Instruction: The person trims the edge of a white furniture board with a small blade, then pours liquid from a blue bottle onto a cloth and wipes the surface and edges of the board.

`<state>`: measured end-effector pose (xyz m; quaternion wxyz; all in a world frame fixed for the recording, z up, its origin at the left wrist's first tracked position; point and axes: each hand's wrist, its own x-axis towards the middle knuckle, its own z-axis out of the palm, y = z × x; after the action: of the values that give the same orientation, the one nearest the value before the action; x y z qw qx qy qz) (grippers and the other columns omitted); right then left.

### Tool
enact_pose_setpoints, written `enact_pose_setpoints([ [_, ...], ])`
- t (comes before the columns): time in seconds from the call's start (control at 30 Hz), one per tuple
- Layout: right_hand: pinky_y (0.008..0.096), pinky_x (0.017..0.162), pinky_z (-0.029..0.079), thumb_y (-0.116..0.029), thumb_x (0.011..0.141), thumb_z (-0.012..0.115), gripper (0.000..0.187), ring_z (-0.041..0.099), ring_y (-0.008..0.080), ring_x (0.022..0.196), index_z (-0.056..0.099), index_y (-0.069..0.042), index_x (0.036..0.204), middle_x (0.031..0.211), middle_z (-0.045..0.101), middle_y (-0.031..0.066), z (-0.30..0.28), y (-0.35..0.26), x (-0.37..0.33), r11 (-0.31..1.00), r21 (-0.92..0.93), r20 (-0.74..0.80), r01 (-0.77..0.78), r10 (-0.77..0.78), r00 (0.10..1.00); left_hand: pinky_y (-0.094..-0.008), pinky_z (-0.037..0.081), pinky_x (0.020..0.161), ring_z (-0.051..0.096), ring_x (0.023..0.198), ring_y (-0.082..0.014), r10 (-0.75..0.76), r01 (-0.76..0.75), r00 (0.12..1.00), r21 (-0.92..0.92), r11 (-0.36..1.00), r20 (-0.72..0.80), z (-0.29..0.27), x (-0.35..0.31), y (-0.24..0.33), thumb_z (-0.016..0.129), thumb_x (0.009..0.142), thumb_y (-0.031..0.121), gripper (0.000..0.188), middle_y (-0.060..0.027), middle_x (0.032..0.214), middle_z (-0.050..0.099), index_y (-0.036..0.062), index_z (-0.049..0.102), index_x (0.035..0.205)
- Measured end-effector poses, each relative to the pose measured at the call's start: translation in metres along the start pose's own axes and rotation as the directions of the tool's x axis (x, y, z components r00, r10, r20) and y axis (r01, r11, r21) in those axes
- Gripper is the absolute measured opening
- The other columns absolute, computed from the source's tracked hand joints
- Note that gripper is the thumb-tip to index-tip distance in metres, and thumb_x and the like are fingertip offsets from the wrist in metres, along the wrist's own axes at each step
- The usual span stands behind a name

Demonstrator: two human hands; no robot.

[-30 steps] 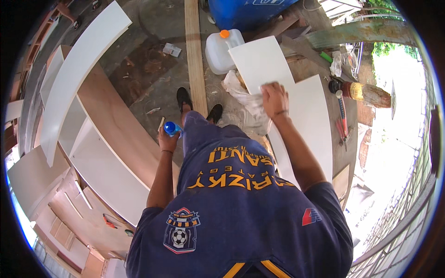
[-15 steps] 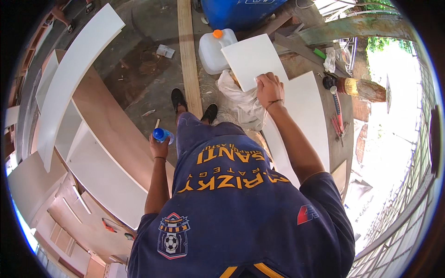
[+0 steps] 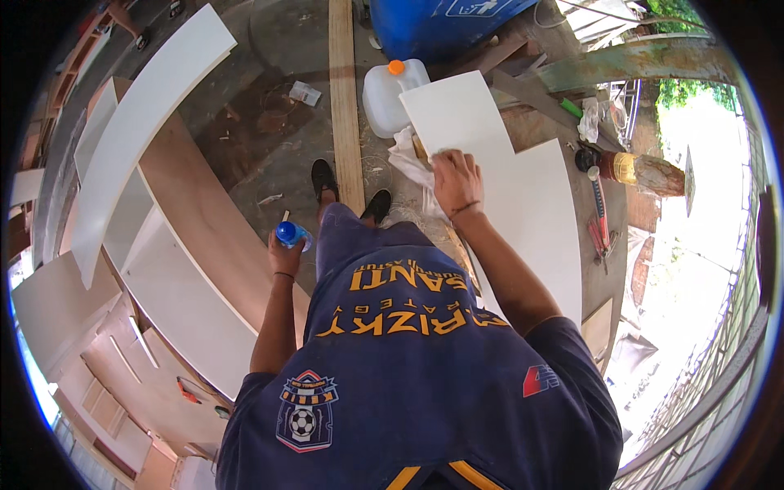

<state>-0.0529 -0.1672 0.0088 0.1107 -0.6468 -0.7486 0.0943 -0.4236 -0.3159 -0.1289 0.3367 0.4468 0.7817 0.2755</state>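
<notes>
My left hand (image 3: 283, 257) is closed around a clear plastic bottle with a blue cap (image 3: 287, 232), held upright beside my left leg. A short pale stick shows just behind the cap. My right hand (image 3: 456, 183) is at the near left corner of a white panel (image 3: 465, 110), its fingers curled down. What is under those fingers, if anything, is hidden. A crumpled white cloth (image 3: 414, 163) lies right beside that hand, partly covered by it. A larger white panel (image 3: 545, 220) adjoins the first one on the right.
A white jug with an orange cap (image 3: 394, 98) stands beyond the panel, near a blue bin (image 3: 445, 28). A wooden plank (image 3: 345, 106) runs along the floor before my feet. Curved white panels (image 3: 155, 122) stand at left. A hammer (image 3: 599, 200) and other hand tools lie at right.
My right hand has moved left along the near edge of the white panel, toward the cloth. The panel stays in place. My left hand still holds the bottle. The view has shifted slightly.
</notes>
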Motion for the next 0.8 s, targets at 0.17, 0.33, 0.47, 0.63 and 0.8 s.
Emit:
enact_pose_setpoints([
  [0.17, 0.0428, 0.082, 0.043, -0.019, 0.084, 0.055, 0.012, 0.053, 0.0276, 0.098, 0.063, -0.015, 0.091, 0.102, 0.057, 0.0039, -0.001, -0.006, 0.043, 0.999, -0.034, -0.033, 0.042, -0.043, 0.999, -0.0423, 0.046, 0.084, 0.056, 0.096, -0.0364, -0.012, 0.011, 1.000, -0.040, 0.999, -0.012, 0.000, -0.004, 0.003, 0.079, 0.062, 0.020, 0.050, -0.0171, 0.101, 0.057, 0.0016, 0.054, 0.101],
  [0.33, 0.0429, 0.081, 0.042, -0.019, 0.085, 0.055, 0.013, 0.054, 0.0272, 0.098, 0.064, -0.015, 0.094, 0.099, 0.058, 0.0038, -0.004, -0.011, 0.022, 0.999, -0.036, -0.030, 0.005, -0.006, 1.000, -0.0421, 0.046, 0.085, 0.057, 0.097, -0.0359, -0.013, 0.013, 1.000, 0.021, 1.000, -0.012, -0.001, -0.014, 0.011, 0.079, 0.062, 0.020, 0.050, -0.0164, 0.101, 0.057, 0.0021, 0.055, 0.102],
  [0.47, 0.0434, 0.082, 0.042, -0.020, 0.084, 0.057, 0.013, 0.054, 0.0263, 0.098, 0.065, -0.016, 0.094, 0.100, 0.059, 0.0037, -0.009, -0.005, -0.004, 0.997, -0.039, 0.022, 0.061, -0.060, 0.998, -0.0424, 0.046, 0.086, 0.056, 0.098, -0.0353, -0.051, 0.051, 0.998, 0.012, 0.999, -0.022, 0.009, -0.017, 0.007, 0.079, 0.061, 0.020, 0.052, -0.0157, 0.102, 0.057, 0.0025, 0.055, 0.103],
  [0.63, 0.0428, 0.082, 0.042, -0.019, 0.083, 0.055, 0.013, 0.054, 0.0270, 0.098, 0.064, -0.014, 0.092, 0.099, 0.059, 0.0047, 0.013, -0.023, 0.071, 0.995, -0.067, -0.092, 0.069, -0.075, 0.993, -0.0428, 0.046, 0.087, 0.056, 0.099, -0.0354, -0.007, 0.006, 0.999, 0.025, 1.000, 0.037, 0.014, -0.015, 0.007, 0.079, 0.060, 0.020, 0.057, -0.0155, 0.102, 0.057, 0.0027, 0.055, 0.108],
  [0.8, 0.0421, 0.082, 0.044, -0.019, 0.084, 0.053, 0.012, 0.055, 0.0266, 0.098, 0.063, -0.013, 0.087, 0.098, 0.060, 0.0047, 0.027, -0.034, 0.125, 0.993, -0.088, -0.130, 0.077, -0.088, 0.988, -0.0423, 0.046, 0.088, 0.056, 0.102, -0.0351, 0.040, -0.055, 0.993, 0.131, 0.990, 0.110, 0.011, -0.005, -0.001, 0.080, 0.061, 0.020, 0.059, -0.0158, 0.103, 0.058, 0.0024, 0.054, 0.111],
])
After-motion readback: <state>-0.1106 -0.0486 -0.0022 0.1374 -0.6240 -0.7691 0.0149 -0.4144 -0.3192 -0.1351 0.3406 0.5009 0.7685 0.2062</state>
